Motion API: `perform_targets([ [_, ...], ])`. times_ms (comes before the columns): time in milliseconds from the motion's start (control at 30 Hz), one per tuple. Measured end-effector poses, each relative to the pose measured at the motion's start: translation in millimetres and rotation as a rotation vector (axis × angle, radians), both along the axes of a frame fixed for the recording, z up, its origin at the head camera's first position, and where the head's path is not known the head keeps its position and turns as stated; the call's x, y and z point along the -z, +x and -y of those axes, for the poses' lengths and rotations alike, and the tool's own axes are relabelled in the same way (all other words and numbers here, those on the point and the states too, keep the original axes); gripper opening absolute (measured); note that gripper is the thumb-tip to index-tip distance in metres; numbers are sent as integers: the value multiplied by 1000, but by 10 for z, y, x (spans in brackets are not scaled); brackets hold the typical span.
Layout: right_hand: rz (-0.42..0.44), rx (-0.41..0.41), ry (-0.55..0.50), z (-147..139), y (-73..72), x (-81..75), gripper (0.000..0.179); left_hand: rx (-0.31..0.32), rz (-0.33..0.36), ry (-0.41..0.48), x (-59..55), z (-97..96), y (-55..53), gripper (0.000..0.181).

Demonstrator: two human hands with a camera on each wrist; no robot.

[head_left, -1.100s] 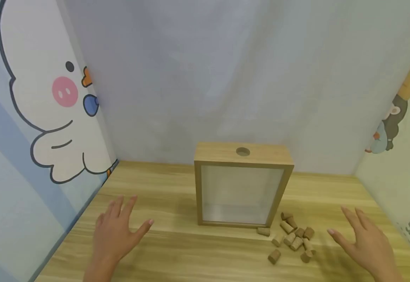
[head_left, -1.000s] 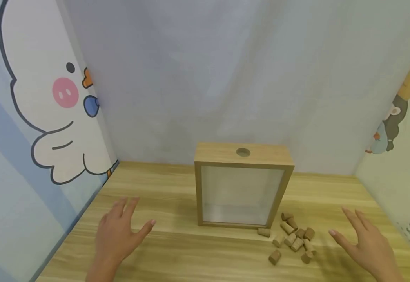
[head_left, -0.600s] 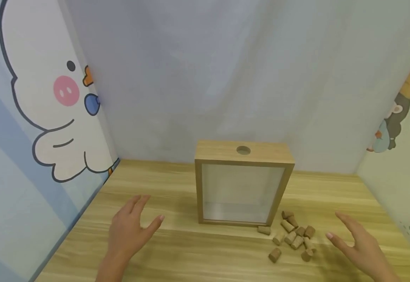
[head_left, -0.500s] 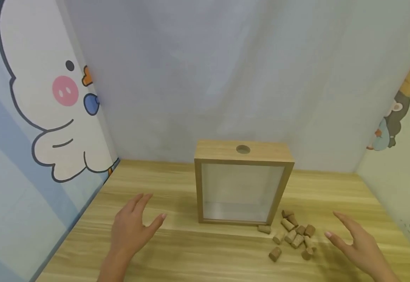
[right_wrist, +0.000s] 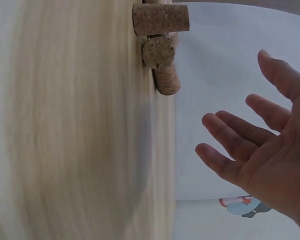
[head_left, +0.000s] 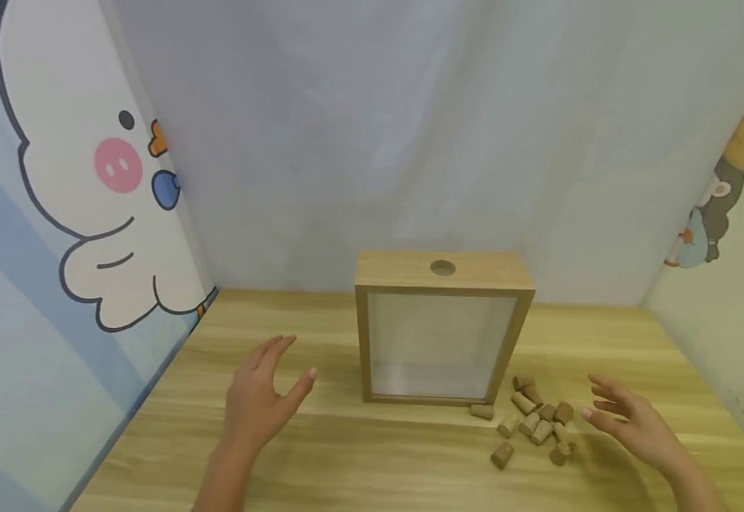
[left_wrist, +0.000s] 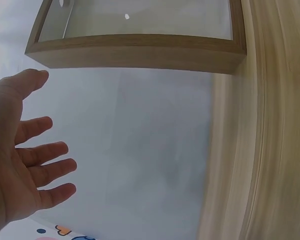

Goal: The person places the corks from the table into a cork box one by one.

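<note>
A shallow wooden box [head_left: 363, 341] with a clear front panel stands upright on the table, and a round hole [head_left: 442, 268] is cut in its top. By its lower right corner lie several corks [head_left: 541, 432], scattered in a loose cluster; the right wrist view shows a few corks [right_wrist: 161, 20] close up. To the left of the box my left hand [head_left: 259, 398] hovers with fingers spread, holding nothing. My right hand [head_left: 631, 423] is held just right of the corks, fingers loosely bent, apart from them and holding nothing.
The wood-grain table [head_left: 346, 462] runs back to a pale grey curtain [head_left: 346, 156]. Printed panels with cartoon figures flank it, a white bird [head_left: 77, 178] on the left and a smaller figure [head_left: 708, 206] on the right.
My left hand has moved right and slightly away from me, toward the box. The right hand has shifted left toward the corks, its fingers bending more. Box and corks stay put.
</note>
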State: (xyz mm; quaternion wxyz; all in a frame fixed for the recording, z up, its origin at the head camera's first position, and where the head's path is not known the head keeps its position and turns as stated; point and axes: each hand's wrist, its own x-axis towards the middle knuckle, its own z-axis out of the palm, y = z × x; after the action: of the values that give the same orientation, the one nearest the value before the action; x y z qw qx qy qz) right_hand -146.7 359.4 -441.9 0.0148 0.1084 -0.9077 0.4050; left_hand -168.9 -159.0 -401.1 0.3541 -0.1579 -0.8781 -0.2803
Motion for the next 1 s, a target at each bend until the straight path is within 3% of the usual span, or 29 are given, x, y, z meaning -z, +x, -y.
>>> perform_targets([
  [167, 152, -78, -120, -77, -77, 92, 58, 106, -22, 112, 16, -65, -41, 52],
  [333, 256, -142, -192, -212, -199, 126, 58, 185, 12, 203, -44, -148, -106, 54],
  [567, 338, -214, -250, -323, -306, 171, 55, 240, 105, 268, -182, -262, -196, 53],
  [733, 398, -255, -254, -346, -373, 209, 55, 272, 124, 294, -254, -347, -263, 54],
  [1000, 423, -311, -266, -352, -486, 258, 50, 338, 166, 375, -354, -514, -366, 56],
])
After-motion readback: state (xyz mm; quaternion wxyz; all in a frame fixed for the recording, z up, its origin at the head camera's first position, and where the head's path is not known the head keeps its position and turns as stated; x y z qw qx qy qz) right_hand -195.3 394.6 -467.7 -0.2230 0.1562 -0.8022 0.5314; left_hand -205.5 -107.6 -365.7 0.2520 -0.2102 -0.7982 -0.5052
